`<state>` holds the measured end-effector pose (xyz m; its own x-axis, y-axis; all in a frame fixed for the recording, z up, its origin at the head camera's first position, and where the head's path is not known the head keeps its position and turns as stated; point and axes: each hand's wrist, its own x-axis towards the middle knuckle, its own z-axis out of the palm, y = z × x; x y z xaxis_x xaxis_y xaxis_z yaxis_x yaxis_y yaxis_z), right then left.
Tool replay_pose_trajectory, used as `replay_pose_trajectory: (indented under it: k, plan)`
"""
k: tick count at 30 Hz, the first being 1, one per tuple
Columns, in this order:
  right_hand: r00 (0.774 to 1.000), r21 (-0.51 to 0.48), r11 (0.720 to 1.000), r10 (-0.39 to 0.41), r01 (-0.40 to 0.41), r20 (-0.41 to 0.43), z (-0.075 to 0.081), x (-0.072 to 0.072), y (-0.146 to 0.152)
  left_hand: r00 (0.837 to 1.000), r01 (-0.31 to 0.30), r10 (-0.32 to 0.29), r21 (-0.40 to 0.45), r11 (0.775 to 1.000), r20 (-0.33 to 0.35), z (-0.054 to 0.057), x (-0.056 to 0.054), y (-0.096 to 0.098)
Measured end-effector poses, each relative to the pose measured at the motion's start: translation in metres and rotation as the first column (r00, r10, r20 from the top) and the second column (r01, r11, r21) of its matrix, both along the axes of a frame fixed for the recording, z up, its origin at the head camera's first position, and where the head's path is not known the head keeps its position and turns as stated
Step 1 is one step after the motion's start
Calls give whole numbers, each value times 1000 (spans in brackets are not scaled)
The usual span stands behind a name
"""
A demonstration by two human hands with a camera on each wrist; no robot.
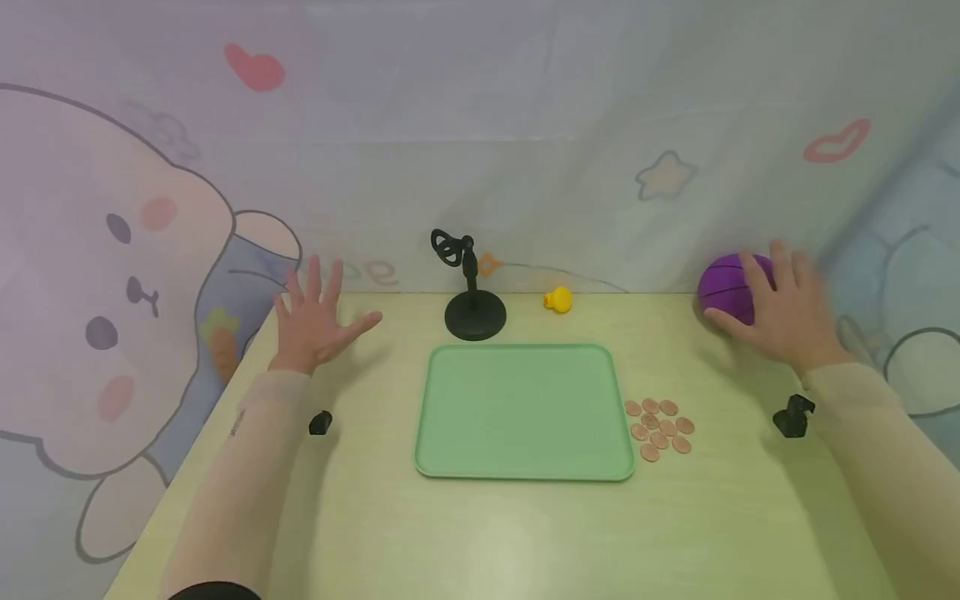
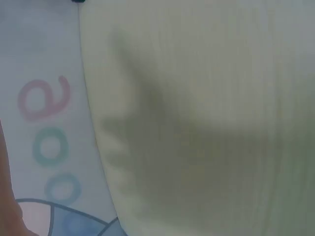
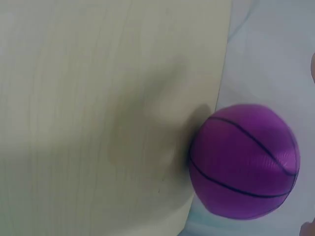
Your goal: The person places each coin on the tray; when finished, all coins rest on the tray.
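My left hand (image 1: 309,327) is held over the left side of the table with its fingers spread, and nothing is in it. In the left wrist view only a bit of that hand (image 2: 10,196) shows at the left edge, with its shadow on the tabletop. My right hand (image 1: 787,312), fingers spread, is over the far right part of the table. It partly covers a purple ball (image 1: 722,287) with black lines in the head view. The right wrist view shows the ball (image 3: 243,162) at the table's edge, with a gap between it and the fingertips (image 3: 307,229).
A green tray (image 1: 525,475) lies mid-table, with several copper coins (image 1: 660,438) right of it. Behind stand a black stand (image 1: 476,315) with a round base and a small yellow rubber duck (image 1: 561,300). A printed cloth (image 1: 525,167) hangs along the back edge.
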<state>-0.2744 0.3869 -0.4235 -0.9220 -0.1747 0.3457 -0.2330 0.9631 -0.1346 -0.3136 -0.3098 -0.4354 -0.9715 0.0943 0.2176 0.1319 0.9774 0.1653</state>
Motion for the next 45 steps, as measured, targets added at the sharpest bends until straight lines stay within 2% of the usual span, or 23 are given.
replay_pose_trajectory:
  k: [4, 7, 10, 12, 17, 20, 23, 30, 35, 37, 41, 45]
  plan:
    - [989, -42, 990, 130, -133, -67, -6, 9, -9, 998, 37, -38, 35, 999, 50, -11, 9, 6]
    - [966, -62, 968, 236, -243, -107, -11, 16, -17, 995, 74, -77, 57, 996, 66, -17, 16, 13]
    - [937, -67, 939, 330, -338, -113, -16, 24, -26, 987, 110, -119, 88, 990, 104, -22, 23, 21]
    - [930, -61, 929, 361, -366, -72, -20, 30, -31, 978, 122, -141, 126, 985, 154, -24, 28, 26]
    - [923, -75, 932, 361, -353, 133, -33, 41, -39, 940, 133, -195, 223, 966, 282, -29, 40, 39]
    - [901, -100, 927, 376, -362, 217, -40, 46, -42, 919, 159, -242, 269, 950, 310, -32, 46, 46]
    - [875, -141, 913, 407, -382, 261, -46, 50, -47, 908, 187, -279, 296, 937, 311, -35, 52, 51]
    - [816, -291, 856, 505, -428, 284, -52, 54, -53, 896, 222, -340, 375, 900, 285, -40, 63, 63]
    - [769, -319, 810, 577, -493, 275, -54, 51, -56, 892, 242, -360, 382, 892, 274, -40, 70, 65]
    - [756, -310, 794, 600, -523, 262, -53, 49, -57, 889, 251, -373, 398, 882, 266, -41, 70, 65]
    - [733, -295, 774, 629, -560, 259, -51, 47, -58, 865, 280, -425, 447, 850, 266, -43, 69, 64]
    - [721, -297, 775, 630, -558, 289, -51, 45, -59, 832, 306, -476, 479, 823, 287, -47, 69, 62]
